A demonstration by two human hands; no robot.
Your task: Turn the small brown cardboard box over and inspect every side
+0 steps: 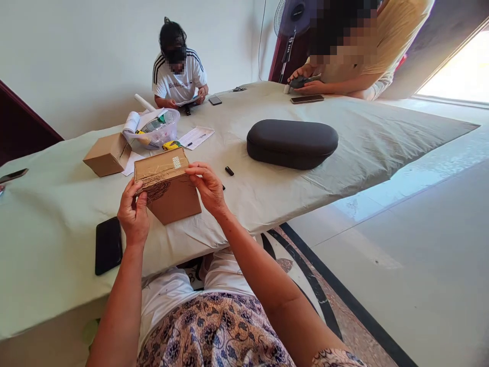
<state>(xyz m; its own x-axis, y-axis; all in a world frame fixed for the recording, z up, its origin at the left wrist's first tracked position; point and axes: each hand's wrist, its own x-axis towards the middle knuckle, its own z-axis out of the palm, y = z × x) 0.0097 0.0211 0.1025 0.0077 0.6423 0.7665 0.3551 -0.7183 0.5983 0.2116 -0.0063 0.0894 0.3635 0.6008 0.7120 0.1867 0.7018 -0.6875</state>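
Between my two hands is a brown cardboard box with dark scribbled lines on its near side and a pale patterned sticker on top. My left hand grips its left upper edge, thumb in front and fingers behind. At the right upper corner, my right hand pinches the edge. The box's underside and far side are hidden. A black phone lies on the table just below my left hand. Right of my right hand lies a small black cap-like piece.
Behind the box are another cardboard box, a clear plastic basket of odds and ends, a yellow tape measure and a written sheet. A dark oblong case sits on the cloth-covered table. Two people sit across, handling objects.
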